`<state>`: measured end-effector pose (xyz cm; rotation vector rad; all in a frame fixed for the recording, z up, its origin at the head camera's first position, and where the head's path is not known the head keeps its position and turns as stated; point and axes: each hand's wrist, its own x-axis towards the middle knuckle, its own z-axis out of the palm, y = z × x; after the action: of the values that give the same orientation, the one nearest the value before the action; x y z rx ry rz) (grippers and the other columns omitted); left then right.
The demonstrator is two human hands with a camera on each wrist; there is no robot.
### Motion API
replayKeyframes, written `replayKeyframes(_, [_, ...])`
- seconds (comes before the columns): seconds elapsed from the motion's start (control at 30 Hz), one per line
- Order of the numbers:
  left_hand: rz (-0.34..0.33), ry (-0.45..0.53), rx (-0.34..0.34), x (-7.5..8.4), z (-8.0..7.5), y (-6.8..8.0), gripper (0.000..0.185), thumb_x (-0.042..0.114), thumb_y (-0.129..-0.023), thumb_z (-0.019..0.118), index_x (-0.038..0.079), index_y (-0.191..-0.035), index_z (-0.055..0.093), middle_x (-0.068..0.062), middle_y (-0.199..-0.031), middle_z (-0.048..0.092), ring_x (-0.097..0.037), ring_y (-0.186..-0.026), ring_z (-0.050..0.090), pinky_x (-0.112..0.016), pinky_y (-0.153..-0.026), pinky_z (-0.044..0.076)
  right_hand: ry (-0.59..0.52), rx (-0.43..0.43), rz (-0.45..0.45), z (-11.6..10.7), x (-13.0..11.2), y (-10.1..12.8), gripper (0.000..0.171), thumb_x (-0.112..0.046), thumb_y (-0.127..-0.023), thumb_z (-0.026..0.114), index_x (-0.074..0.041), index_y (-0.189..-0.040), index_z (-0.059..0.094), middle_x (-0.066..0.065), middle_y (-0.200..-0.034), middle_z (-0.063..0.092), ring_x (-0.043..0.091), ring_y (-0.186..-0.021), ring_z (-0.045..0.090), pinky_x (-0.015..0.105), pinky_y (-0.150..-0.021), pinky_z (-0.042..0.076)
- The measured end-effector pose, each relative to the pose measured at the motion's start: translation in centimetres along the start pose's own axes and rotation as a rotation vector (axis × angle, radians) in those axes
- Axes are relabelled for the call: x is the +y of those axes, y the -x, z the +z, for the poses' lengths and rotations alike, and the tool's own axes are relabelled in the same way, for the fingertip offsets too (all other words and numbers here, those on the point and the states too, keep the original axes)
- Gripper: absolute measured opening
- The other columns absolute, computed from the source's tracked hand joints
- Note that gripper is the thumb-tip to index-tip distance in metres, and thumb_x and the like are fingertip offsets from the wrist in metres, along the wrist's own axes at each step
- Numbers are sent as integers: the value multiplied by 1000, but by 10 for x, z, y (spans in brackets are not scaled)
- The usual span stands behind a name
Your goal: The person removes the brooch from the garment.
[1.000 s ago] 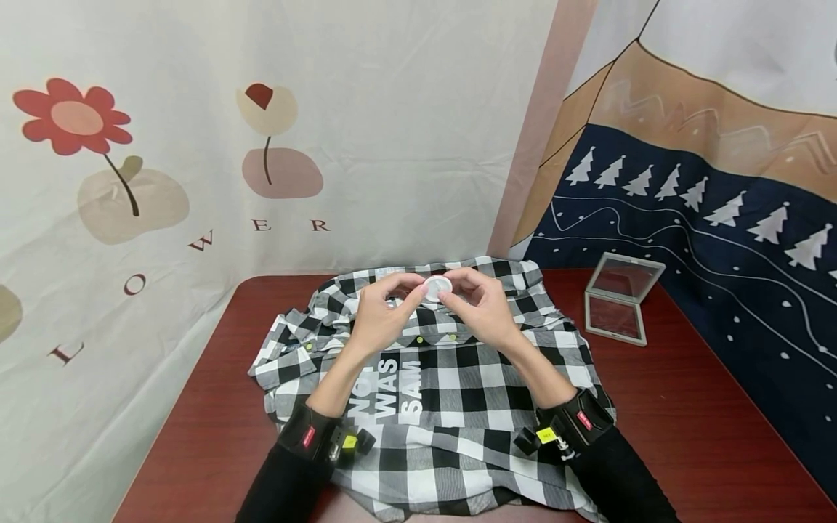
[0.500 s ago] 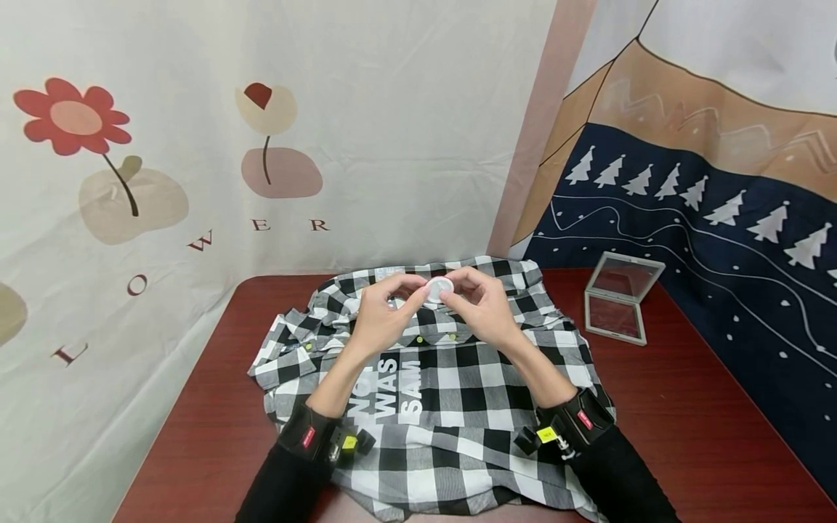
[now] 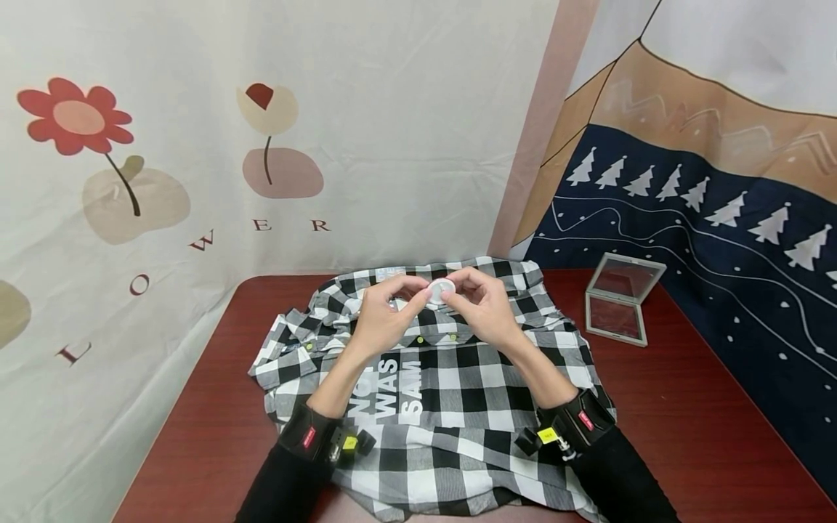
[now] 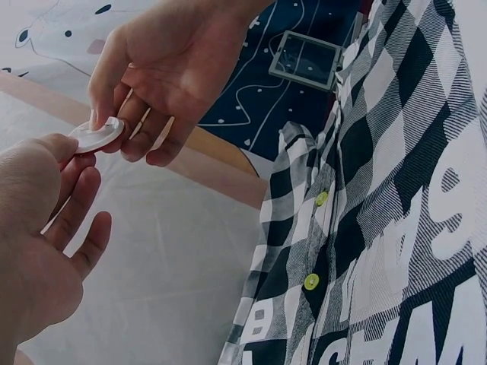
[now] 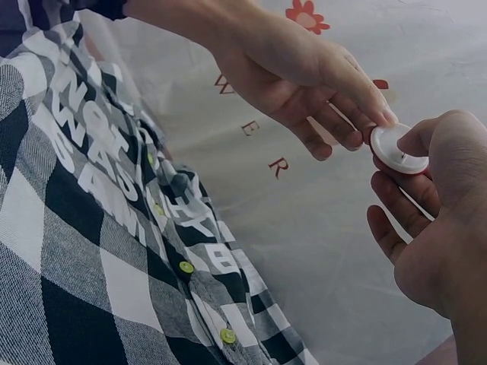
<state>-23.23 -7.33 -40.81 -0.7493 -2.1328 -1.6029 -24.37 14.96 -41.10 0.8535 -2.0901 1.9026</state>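
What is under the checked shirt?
The red-brown table shows around the shirt. Both hands pinch a white disc above it. Anything beneath the cloth is hidden.

The hands [image 3: 434, 309] are viewed from above and behind by the head camera, facing forward and down. Each wrist camera is set close beneath its own hand, aimed towards the fingertips. The white disc [image 4: 97, 137] between them is shared by all views.

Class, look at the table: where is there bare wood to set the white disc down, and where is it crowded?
Bare table lies right of the checked shirt, nearer than the clear case, and in a strip left of the shirt. The middle is crowded: the shirt covers it, with the left hand and right hand pinching the white disc above the collar.
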Motion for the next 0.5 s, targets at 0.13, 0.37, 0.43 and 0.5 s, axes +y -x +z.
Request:
replayKeyframes(0.13, [5, 1, -3, 1, 0, 0, 11, 13, -105, 82, 9, -114, 86, -9, -102, 85, -17, -87, 74, -24, -84, 60, 8, 1, -8, 0, 0, 0, 14, 3, -104, 73, 7, -118, 75, 0, -99, 80, 6, -83, 71, 20, -76, 61])
replayKeyframes(0.37, [27, -5, -7, 1, 0, 1, 11, 12, -105, 81, 8, -114, 85, -10, -101, 85, -20, -86, 74, -28, -83, 62, 23, 2, -11, -1, 0, 1, 14, 3, -104, 73, 6, -117, 76, 11, -97, 79, 9, -81, 70, 20, -75, 59])
replayKeyframes(0.43, [28, -2, -7, 1, 0, 1, 11, 12, -105, 81, 8, -114, 85, -10, -101, 85, -21, -86, 74, -30, -83, 62, 27, 2, -9, -1, 0, 1, 14, 2, -104, 73, 5, -117, 76, 9, -96, 79, 12, -81, 70, 20, -74, 59])
replayKeyframes(0.5, [30, 2, -7, 1, 1, 1, 11, 12, -105, 81, 8, -114, 85, -10, -101, 85, -22, -86, 75, -31, -83, 62, 31, 2, -7, -1, 0, 0, 14, 2, -104, 73, 5, -117, 76, 7, -96, 79, 13, -80, 69, 21, -74, 59])
